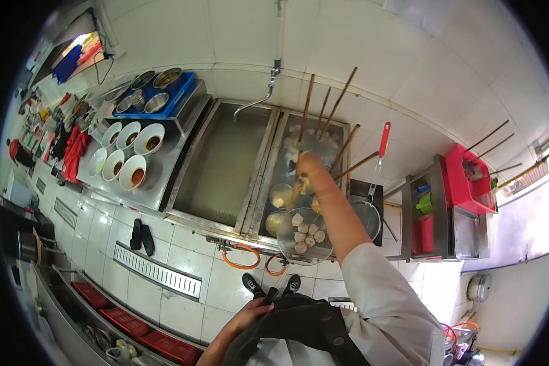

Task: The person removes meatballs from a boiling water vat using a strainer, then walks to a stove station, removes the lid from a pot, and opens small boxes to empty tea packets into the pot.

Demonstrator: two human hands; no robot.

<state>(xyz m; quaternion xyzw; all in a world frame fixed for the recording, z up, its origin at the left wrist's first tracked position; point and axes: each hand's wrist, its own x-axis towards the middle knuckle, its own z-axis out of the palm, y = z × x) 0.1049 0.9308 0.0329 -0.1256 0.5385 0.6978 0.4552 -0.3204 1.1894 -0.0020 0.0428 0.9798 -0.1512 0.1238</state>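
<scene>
My left hand (254,312) is wrapped around the dark handle of a wire skimmer (328,244), low in front of my apron. Several pale meatballs (303,234) lie in the skimmer's mesh, over the near edge of the cooking tank (259,227). Reaching over the tank, my right hand (311,163) is closed around a brown wooden stick-like tool (295,194); its exact kind is partly hidden by the fingers. Pale round pieces (291,146) float in the water beyond that hand. Round strainer baskets (280,195) sit in the tank left of my forearm.
Beside the tank is a wide basin of cloudy water (219,165) under a tap (253,108). Several white bowls (148,139) with sauce stand on the left counter. Long wooden handles (346,146) jut from the tank. A red-handled strainer (365,213) and a pink bin (463,177) are at right.
</scene>
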